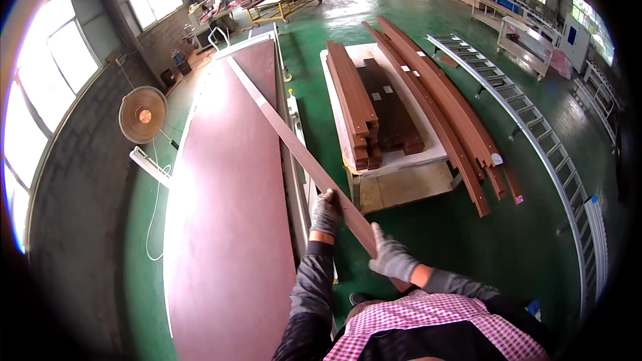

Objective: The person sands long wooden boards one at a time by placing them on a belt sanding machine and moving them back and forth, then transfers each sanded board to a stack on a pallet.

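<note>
A long reddish-brown plank (301, 152) slants from beside my body out over the far end of a long table. My left hand (326, 212), in a grey glove, is closed around the plank partway along it. Closer to my body, my gloved right hand (393, 256) grips the same plank at its right side, thumb up along the edge. The plank's far end reaches over the table's pinkish-brown top (227, 214). Its near end passes behind my right hand, close to my checked apron (428, 314).
On a white-topped workbench (401, 177) to the right lie stacked brown planks (351, 100), darker boards (384, 110) and longer beams (441, 87) overhanging its near edge. A roller conveyor (521, 110) curves along the right. At left stand a fan (143, 115) and a white cable (155, 220).
</note>
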{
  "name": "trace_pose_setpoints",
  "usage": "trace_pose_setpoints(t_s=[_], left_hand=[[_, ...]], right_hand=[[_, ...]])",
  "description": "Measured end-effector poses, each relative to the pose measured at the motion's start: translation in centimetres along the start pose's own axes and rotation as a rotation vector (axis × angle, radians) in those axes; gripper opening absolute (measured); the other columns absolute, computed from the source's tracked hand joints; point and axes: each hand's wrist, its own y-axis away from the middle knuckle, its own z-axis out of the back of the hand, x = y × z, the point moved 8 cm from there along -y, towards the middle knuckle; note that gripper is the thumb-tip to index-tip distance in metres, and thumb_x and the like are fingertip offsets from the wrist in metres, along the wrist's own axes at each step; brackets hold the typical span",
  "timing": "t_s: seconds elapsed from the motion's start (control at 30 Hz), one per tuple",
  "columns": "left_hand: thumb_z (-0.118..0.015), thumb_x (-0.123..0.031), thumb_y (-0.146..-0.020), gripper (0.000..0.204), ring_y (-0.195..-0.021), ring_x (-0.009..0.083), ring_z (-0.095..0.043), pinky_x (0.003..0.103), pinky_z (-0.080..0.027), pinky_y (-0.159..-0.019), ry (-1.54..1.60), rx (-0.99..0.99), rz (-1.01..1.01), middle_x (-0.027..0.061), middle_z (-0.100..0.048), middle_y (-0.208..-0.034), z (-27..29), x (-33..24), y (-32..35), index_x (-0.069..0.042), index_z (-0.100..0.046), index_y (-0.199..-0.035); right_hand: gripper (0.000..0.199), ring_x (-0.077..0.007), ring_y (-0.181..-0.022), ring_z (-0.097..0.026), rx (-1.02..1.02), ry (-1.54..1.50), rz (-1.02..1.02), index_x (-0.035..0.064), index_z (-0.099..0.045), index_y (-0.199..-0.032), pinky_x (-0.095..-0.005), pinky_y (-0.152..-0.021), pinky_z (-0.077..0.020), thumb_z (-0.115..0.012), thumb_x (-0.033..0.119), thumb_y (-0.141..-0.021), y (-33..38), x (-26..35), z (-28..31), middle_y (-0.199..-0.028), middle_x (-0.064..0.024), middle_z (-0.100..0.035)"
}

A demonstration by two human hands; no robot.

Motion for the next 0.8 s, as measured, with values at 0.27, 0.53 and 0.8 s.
trace_pose_setpoints(t_s=[0.27, 0.53, 0.8], left_hand=[[-0.072, -0.009, -0.08, 0.046, -0.096, 0.0296, -0.06, 0.043, -0.052, -0.092, 0.181, 0.401, 0.028, 0.0107, -0.061, -0.105, -14.4, 1.5, 4.0, -0.004, -0.049, -0.119], [-0.068, -0.002, -0.083, 0.046, -0.097, 0.0288, -0.061, 0.044, -0.053, -0.09, 0.055, 0.559, 0.157, 0.0092, -0.059, -0.107, -24.8, 5.5, 10.1, -0.007, -0.046, -0.124], [-0.063, -0.005, -0.089, 0.036, -0.101, 0.0289, -0.061, 0.05, -0.051, -0.095, -0.075, 0.633, 0.342, 0.0097, -0.061, -0.109, -32.1, 16.0, 7.1, -0.009, -0.045, -0.12]], right_hand=[[0.087, -0.0375, -0.122, -0.053, -0.128, -0.095, -0.19, 0.0075, -0.027, -0.149, -0.0414, -0.104, -0.0426, -0.067, 0.027, -0.074, 13.5, -6.6, 8.3, -0.136, -0.0259, -0.049], [0.089, -0.039, -0.125, -0.051, -0.256, -0.16, -0.158, 0.013, -0.03, -0.15, -0.0428, -0.108, -0.0388, -0.072, 0.037, -0.075, 16.0, -17.8, 3.6, -0.14, -0.0242, -0.047], [0.083, -0.0374, -0.113, -0.057, -0.55, -0.314, -0.255, 0.007, -0.042, -0.142, -0.0424, -0.095, -0.0489, -0.077, 0.025, -0.069, 19.7, -23.1, 8.2, -0.126, -0.025, -0.055]])
